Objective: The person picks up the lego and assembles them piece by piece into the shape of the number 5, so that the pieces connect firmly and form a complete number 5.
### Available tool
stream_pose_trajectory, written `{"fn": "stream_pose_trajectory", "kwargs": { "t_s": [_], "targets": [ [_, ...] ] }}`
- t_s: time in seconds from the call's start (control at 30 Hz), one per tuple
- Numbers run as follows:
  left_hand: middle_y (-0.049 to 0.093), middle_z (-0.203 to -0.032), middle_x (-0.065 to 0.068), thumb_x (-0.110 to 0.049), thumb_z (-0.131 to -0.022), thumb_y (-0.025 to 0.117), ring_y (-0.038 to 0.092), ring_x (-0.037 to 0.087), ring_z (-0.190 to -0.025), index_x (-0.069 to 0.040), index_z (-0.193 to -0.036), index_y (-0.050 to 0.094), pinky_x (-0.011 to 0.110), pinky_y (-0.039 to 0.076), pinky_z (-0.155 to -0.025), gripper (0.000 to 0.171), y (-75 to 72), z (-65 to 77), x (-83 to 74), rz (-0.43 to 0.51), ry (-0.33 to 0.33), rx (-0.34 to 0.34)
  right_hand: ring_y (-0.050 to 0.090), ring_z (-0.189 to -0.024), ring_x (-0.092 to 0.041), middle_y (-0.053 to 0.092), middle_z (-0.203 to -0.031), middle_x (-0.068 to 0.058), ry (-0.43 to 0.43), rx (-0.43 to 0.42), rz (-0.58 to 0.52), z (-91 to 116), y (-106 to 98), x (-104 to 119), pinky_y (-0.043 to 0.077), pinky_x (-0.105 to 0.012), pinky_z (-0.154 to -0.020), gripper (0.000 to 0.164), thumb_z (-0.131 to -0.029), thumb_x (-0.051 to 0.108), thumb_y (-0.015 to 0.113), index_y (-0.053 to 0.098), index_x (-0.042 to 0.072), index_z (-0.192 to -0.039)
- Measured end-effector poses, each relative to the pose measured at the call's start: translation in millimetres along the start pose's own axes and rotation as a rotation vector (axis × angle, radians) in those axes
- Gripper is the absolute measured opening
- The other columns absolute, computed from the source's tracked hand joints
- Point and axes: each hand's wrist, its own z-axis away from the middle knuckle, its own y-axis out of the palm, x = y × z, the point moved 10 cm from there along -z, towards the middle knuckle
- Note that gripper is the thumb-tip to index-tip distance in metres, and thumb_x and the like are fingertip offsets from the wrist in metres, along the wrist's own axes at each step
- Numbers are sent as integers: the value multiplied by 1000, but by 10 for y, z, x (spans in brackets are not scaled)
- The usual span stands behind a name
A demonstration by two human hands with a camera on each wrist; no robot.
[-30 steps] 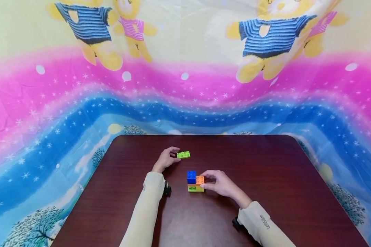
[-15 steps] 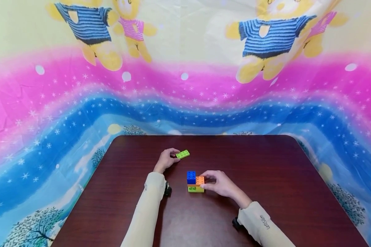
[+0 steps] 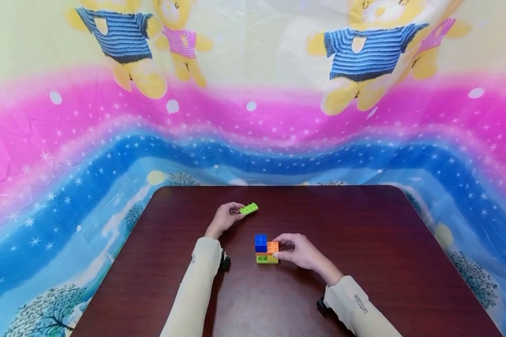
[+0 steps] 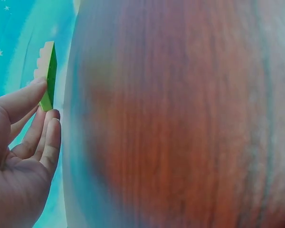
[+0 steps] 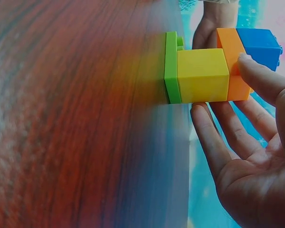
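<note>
The stack (image 5: 213, 71) and brick (image 3: 249, 209) are smooth, glossy plastic. Table (image 3: 354, 224): polished wood grain. Backdrop (image 3: 253, 126): creased sheeting, slight sheen. Sleeves (image 3: 189, 290): matt cloth.

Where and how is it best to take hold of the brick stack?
Probably by the flat sides of the orange brick, coming from the right, like the right hand: the blue brick covers only its left part, leaving the right end accessible.

Free gap btwn green plate (image 3: 249, 208) & brick stack (image 3: 264, 248); R fingers (image 5: 211, 137) block stack's R side.

The loose brick (image 3: 249, 208) is lime, the stack (image 5: 203, 76) (blue, orange, yellow, green) multicoloured.
</note>
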Motion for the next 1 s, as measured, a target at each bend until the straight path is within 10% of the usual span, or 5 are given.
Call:
{"fn": "stream_pose_trajectory", "kwargs": {
  "t_s": [1.0],
  "targets": [
    [68, -119, 8, -12, -95, 76, 68, 27, -108, -13, -128, 72, 48, 55, -100, 34, 16, 393, -838, -35, 272, 56, 67, -106, -18, 72, -116, 2, 13, 1, -23, -24, 10, -34, 58, -45, -98, 35, -91, 30, 81, 72, 21, -124]
  ]
}}
